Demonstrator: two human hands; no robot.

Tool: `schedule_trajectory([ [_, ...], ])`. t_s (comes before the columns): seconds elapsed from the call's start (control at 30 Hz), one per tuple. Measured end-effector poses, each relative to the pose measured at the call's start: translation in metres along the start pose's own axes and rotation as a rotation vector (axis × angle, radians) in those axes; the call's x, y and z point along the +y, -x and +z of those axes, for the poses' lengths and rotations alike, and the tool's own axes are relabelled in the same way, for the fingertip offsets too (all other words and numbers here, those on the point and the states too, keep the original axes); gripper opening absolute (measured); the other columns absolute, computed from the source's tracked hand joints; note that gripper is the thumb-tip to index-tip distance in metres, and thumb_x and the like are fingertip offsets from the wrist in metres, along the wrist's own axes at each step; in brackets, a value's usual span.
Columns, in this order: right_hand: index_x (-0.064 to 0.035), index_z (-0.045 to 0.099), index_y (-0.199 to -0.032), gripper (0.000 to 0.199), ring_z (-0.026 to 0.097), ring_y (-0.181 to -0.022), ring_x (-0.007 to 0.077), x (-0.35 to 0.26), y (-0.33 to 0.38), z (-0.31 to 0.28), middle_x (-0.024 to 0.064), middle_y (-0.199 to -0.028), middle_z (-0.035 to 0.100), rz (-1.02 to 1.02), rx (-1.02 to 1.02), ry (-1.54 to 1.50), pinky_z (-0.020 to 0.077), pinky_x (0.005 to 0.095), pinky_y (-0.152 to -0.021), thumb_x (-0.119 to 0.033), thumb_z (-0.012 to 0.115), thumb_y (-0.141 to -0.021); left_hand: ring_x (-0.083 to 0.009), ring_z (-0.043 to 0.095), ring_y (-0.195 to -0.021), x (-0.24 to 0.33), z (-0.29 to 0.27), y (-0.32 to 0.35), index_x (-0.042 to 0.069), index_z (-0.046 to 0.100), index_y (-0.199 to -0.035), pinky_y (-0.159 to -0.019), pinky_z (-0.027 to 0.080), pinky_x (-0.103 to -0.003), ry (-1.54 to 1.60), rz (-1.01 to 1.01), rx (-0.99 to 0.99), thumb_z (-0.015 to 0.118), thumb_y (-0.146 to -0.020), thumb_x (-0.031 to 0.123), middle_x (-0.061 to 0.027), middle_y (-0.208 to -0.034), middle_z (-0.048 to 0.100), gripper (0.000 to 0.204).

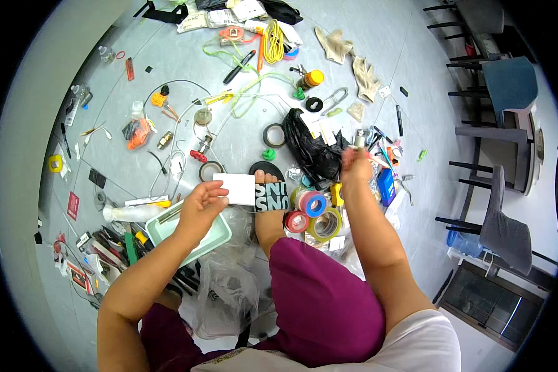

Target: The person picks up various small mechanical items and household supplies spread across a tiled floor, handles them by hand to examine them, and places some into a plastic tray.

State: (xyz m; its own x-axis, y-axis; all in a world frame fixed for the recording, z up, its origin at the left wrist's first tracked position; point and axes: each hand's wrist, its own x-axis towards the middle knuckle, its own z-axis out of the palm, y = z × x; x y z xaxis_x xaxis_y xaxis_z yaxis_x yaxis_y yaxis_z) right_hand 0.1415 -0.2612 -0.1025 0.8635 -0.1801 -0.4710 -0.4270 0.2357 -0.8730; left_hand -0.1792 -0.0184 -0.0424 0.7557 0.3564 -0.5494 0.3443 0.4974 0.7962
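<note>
A flat white rectangular piece, like a small box or card (234, 188), is held at its left edge between the thumb and fingers of my left hand (203, 204). It is over the floor, beside my sandalled foot. My right hand (355, 166) is closed and slightly blurred, to the right of a crumpled black plastic bag (304, 146). A small silver cylindrical piece (359, 139) shows just above its fingertips; whether they grip it I cannot make out. Under my left forearm lies a pale green tray (218, 237) with thin metal rods in it.
Tape rolls, red (296, 221), blue-centred (314, 203) and yellow (324, 224), lie by my foot. Hand tools (115, 245) pile up at left. Farther off are a yellow cord (273, 42), a yellow-capped jar (311, 79) and work gloves (366, 77). Chairs (508, 84) stand at right.
</note>
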Motion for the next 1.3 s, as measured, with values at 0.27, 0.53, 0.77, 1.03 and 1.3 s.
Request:
schedule_trajectory([
  [0.27,-0.0051,0.034,-0.128,0.055,0.056,-0.062,0.0154,0.032,0.079,0.063,0.0100,-0.091,0.058,0.016,-0.023,0.134,0.0461,0.0252,-0.050,-0.008,0.062,-0.081,-0.0149,0.054,-0.099,-0.021,-0.012,-0.002,0.000,0.049,-0.117,-0.087,0.044,-0.027,-0.026,0.000,0.011,0.062,-0.084,0.007,-0.0115,-0.108,0.058,0.036],
  [0.53,-0.0003,0.053,-0.115,0.033,0.054,-0.060,0.0112,0.097,0.195,0.145,0.0059,-0.082,0.061,0.250,-0.938,0.647,0.0457,0.0239,-0.054,-0.007,0.058,-0.084,-0.0132,0.057,-0.087,-0.043,-0.079,-0.013,-0.001,0.055,-0.107,-0.078,0.048,-0.026,-0.198,0.022,0.353,0.064,-0.081,0.008,-0.0072,-0.095,0.061,0.029],
  [0.77,-0.0058,0.062,-0.100,0.027,0.057,-0.089,0.0306,0.170,0.225,0.218,0.0135,-0.095,0.060,-0.861,-1.531,1.278,0.0465,0.0406,-0.078,-0.007,0.061,-0.073,-0.0143,0.058,-0.085,-0.059,-0.151,-0.008,-0.002,0.057,-0.103,-0.078,0.048,-0.026,-0.194,0.004,0.595,0.063,-0.080,0.007,-0.0087,-0.094,0.061,0.025],
  [1.03,-0.0117,0.059,-0.086,0.011,0.054,-0.086,0.0246,0.210,0.226,0.269,0.0063,-0.083,0.056,-1.641,-1.481,1.443,0.0412,0.0389,-0.080,-0.012,0.055,-0.075,-0.0135,0.058,-0.085,-0.067,-0.180,-0.002,-0.002,0.057,-0.104,-0.078,0.047,-0.026,-0.187,-0.004,0.552,0.061,-0.083,0.008,-0.0075,-0.093,0.061,0.024],
  [1.3,-0.0031,0.059,-0.107,0.023,0.057,-0.083,0.0173,0.212,0.224,0.270,0.0044,-0.090,0.063,-0.272,-1.649,1.160,0.0443,0.0305,-0.074,-0.013,0.057,-0.085,-0.0110,0.056,-0.079,-0.071,-0.196,-0.001,-0.002,0.055,-0.107,-0.072,0.047,-0.025,-0.041,0.001,0.532,0.061,-0.085,0.006,-0.0055,-0.090,0.059,0.024],
])
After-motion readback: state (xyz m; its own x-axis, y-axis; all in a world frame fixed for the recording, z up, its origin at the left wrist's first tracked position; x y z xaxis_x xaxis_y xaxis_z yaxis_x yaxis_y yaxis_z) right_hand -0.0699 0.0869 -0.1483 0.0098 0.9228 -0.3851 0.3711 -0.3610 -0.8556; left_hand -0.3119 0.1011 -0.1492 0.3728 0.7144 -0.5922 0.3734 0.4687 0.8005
